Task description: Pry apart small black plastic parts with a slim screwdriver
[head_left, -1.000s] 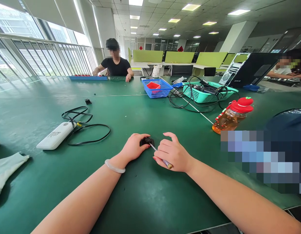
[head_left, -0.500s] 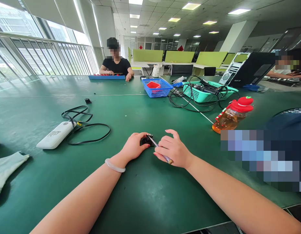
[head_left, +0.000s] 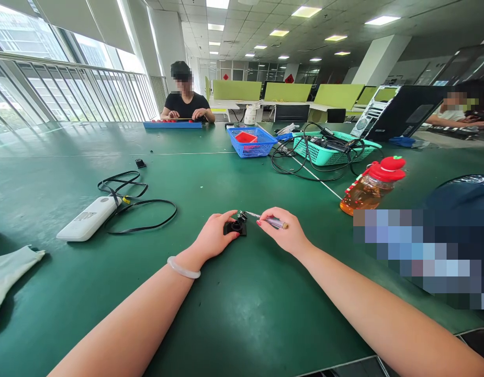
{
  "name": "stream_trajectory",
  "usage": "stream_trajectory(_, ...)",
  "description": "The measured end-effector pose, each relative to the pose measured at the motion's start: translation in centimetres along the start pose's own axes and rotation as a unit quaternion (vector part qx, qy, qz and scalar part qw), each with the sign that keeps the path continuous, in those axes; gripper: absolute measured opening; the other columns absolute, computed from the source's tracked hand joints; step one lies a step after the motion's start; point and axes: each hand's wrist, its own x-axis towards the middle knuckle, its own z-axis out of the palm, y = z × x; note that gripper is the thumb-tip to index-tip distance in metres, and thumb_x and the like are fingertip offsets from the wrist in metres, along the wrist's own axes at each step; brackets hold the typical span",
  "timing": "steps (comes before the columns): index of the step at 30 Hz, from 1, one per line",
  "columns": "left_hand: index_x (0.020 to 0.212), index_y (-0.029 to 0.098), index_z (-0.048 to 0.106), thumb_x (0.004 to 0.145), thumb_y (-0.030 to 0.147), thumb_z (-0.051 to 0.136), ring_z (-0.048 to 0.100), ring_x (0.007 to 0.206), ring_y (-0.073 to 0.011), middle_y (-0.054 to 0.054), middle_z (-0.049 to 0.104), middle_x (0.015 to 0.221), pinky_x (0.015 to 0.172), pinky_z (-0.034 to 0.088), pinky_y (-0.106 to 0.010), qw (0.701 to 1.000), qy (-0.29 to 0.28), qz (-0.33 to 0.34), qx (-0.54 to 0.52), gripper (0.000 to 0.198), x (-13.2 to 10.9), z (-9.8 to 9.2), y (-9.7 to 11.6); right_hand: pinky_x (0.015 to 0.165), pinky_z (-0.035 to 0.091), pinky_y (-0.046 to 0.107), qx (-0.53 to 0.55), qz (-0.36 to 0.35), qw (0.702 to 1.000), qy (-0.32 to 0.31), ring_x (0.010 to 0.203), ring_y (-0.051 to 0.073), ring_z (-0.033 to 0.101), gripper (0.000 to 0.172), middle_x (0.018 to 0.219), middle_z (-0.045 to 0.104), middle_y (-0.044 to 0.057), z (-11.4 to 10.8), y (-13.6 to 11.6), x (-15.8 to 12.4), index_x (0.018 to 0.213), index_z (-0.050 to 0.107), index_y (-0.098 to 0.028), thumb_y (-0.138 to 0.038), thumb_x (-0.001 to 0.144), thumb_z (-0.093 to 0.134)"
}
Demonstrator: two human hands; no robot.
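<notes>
My left hand (head_left: 217, 232) is closed around a small black device (head_left: 236, 227) with a round part on its face and shiny metal bits on top, resting on the green table (head_left: 242, 309). In my right hand (head_left: 283, 229) is a slim screwdriver (head_left: 273, 222) with a clear purplish handle and a tan end. Its thin metal shaft points left, and the tip is close to the metal bits; whether it touches them I cannot tell.
On the left lie a white power bank (head_left: 88, 219) with a black cable and a pale cloth (head_left: 14, 272). A blue basket (head_left: 252, 149), a green basket (head_left: 324, 157) of cables and a red-capped bottle (head_left: 369, 191) stand farther off. A person (head_left: 184, 102) sits opposite.
My right hand has shifted slightly up and right, turning the screwdriver from steeply slanted to nearly flat and drawing its tip from the device's top to its right side. My left hand stays.
</notes>
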Motion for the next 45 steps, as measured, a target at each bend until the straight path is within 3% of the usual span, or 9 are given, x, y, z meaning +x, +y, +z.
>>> stream_trajectory(6,0.129,0.023,0.058,0.074,0.019,0.07,0.054,0.12,-0.0268,-0.005,0.07,0.116,0.106,0.043,-0.041,1.0,0.009,0.006,-0.006,0.057,0.0,-0.1,-0.1,0.062,0.044,0.029,0.012,0.023,1.0,0.015,0.064,0.016,0.057,0.025,0.066,0.064,0.0,0.1,-0.5,-0.4,0.067,0.061,-0.022,-0.037,0.087,0.062)
stream_trajectory(12,0.127,0.026,0.057,0.076,0.017,0.068,0.054,0.121,-0.026,-0.004,0.07,0.112,0.105,0.044,-0.043,1.0,0.011,-0.008,-0.015,0.053,-0.1,-0.2,0.1,0.062,0.042,0.029,0.031,0.026,0.996,-0.079,0.06,0.014,0.055,0.026,0.066,0.063,-0.001,0.5,-1.4,-0.5,0.067,0.061,-0.022,-0.036,0.089,0.058)
stream_trajectory(14,0.127,0.025,0.057,0.077,0.016,0.068,0.054,0.119,-0.0256,-0.004,0.07,0.113,0.105,0.044,-0.043,1.0,0.007,-0.006,-0.011,0.051,-0.1,-0.3,0.1,0.066,0.042,0.03,0.02,0.022,0.995,-0.095,0.06,0.014,0.055,0.026,0.065,0.063,-0.001,0.5,-1.6,-0.5,0.066,0.061,-0.022,-0.035,0.089,0.058)
stream_trajectory(20,0.129,0.025,0.056,0.073,0.019,0.076,0.056,0.116,-0.0262,-0.004,0.069,0.111,0.103,0.045,-0.043,1.0,0.002,-0.005,-0.008,0.059,0.0,-0.1,-0.1,0.091,0.04,0.038,-0.005,-0.02,0.999,-0.032,0.056,0.014,0.052,0.03,0.06,0.062,-0.004,0.2,-1.8,-0.7,0.062,0.056,-0.023,-0.033,0.091,0.056)
stream_trajectory(25,0.129,0.027,0.056,0.07,0.019,0.079,0.058,0.112,-0.0258,-0.004,0.069,0.109,0.099,0.047,-0.041,1.0,0.004,0.002,-0.002,0.063,0.1,0.0,-0.3,0.089,0.041,0.039,-0.01,0.004,0.998,-0.064,0.055,0.014,0.048,0.033,0.054,0.054,-0.005,0.2,-2.0,-0.8,0.059,0.052,-0.023,-0.032,0.091,0.054)
stream_trajectory(29,0.129,0.027,0.055,0.07,0.02,0.079,0.059,0.111,-0.0259,-0.004,0.069,0.108,0.099,0.047,-0.041,1.0,0.007,0.013,-0.001,0.064,0.1,0.1,-0.4,0.093,0.04,0.041,-0.001,-0.047,0.997,-0.058,0.055,0.013,0.048,0.031,0.056,0.057,-0.004,0.1,-2.5,-0.9,0.061,0.053,-0.023,-0.029,0.091,0.053)
stream_trajectory(36,0.131,0.027,0.054,0.071,0.018,0.078,0.063,0.105,-0.0236,-0.003,0.069,0.11,0.098,0.048,-0.039,1.0,-0.001,0.01,-0.01,0.065,0.0,0.1,-0.2,0.092,0.037,0.04,-0.003,-0.102,0.982,-0.158,0.065,0.013,0.056,0.017,0.067,0.064,-0.004,0.2,-3.1,-1.0,0.071,0.059,-0.023,-0.025,0.087,0.059)
stream_trajectory(42,0.132,0.03,0.054,0.073,0.02,0.076,0.064,0.104,-0.0237,-0.002,0.069,0.109,0.096,0.05,-0.039,1.0,0.001,0.03,-0.005,0.064,0.0,0.1,-0.2,0.094,0.039,0.042,0.004,-0.104,0.994,-0.031,0.059,0.013,0.054,0.022,0.062,0.062,-0.003,-0.4,-2.9,-0.9,0.069,0.058,-0.023,-0.025,0.09,0.053)
stream_trajectory(45,0.132,0.031,0.054,0.075,0.022,0.074,0.063,0.104,-0.0236,-0.002,0.069,0.11,0.096,0.05,-0.04,0.999,0.002,0.038,-0.002,0.061,-0.1,0.1,-0.3,0.093,0.04,0.042,-0.012,-0.084,0.996,-0.037,0.057,0.013,0.053,0.024,0.061,0.063,-0.003,-0.3,-2.5,-0.7,0.067,0.057,-0.023,-0.026,0.09,0.053)
